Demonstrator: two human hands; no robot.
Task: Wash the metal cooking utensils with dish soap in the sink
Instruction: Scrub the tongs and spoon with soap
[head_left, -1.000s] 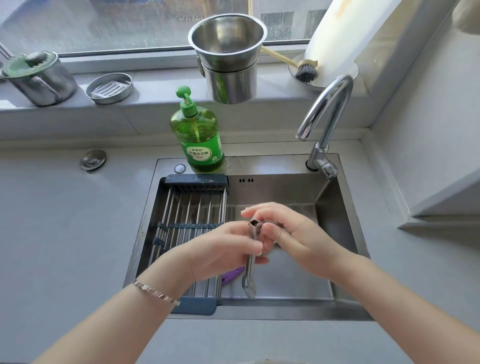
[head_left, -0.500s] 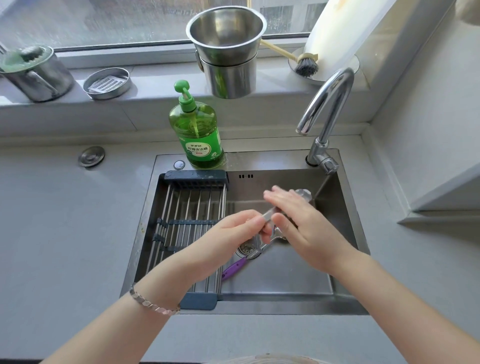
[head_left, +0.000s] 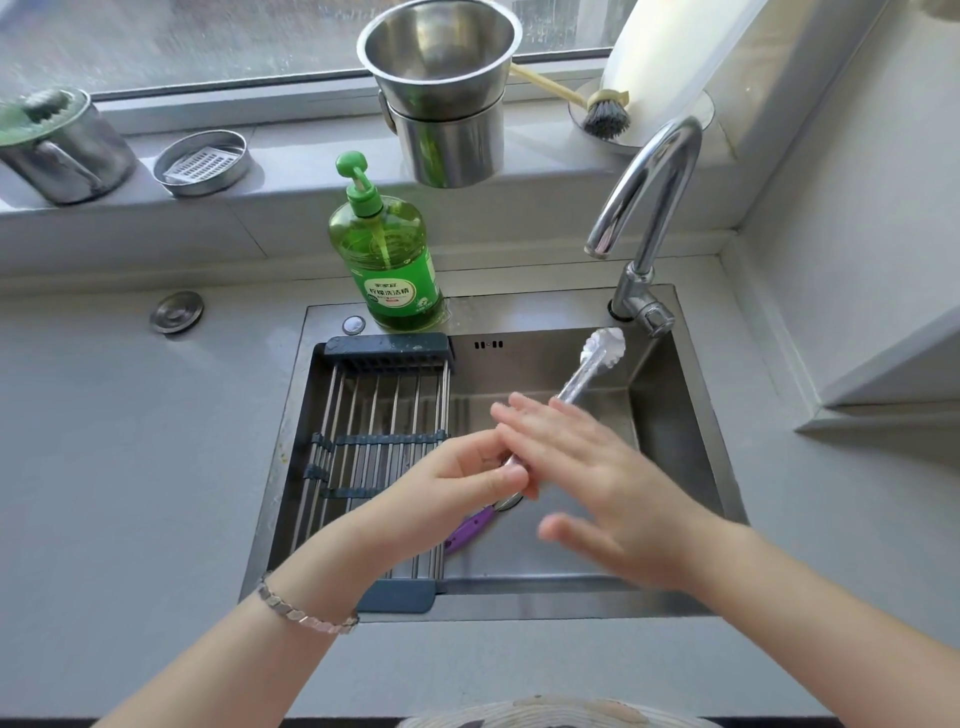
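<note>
Far to the left of the sink (head_left: 680, 452), on the window ledge behind it, stands a lidded metal pot (head_left: 62, 150). Next along is a shallow round metal dish (head_left: 203, 162) with a slotted white insert. On the counter just left of the sink's back corner lies a small metal stopper disc (head_left: 176, 310). A green dish soap bottle (head_left: 389, 260) with a pump top stands upright on the sink's back rim, towards its left end. On the ledge behind it sit two metal buckets (head_left: 441, 93), one nested in the other. A drying rack (head_left: 384, 441) of metal rods spans the left half of the sink. Over the sink's middle the left hand (head_left: 457, 488), with a bracelet (head_left: 306, 613) on its wrist, curls its fingers and pinches the near end of the metal tongs (head_left: 584, 374). The tongs slant up and away, and their scalloped tips reach the sink's back right corner. Under the hands, on the sink floor, a purple-handled utensil (head_left: 470, 527) pokes out with its far end hidden. The right hand (head_left: 602, 483), blurred, lies palm down across the tongs' shaft with its fingers straight and spread. A chrome faucet (head_left: 649, 208) rises from the sink's back right corner. On the ledge behind the sink's right end a dish brush (head_left: 605, 117) lies beside a tall white roll (head_left: 670, 52).
</note>
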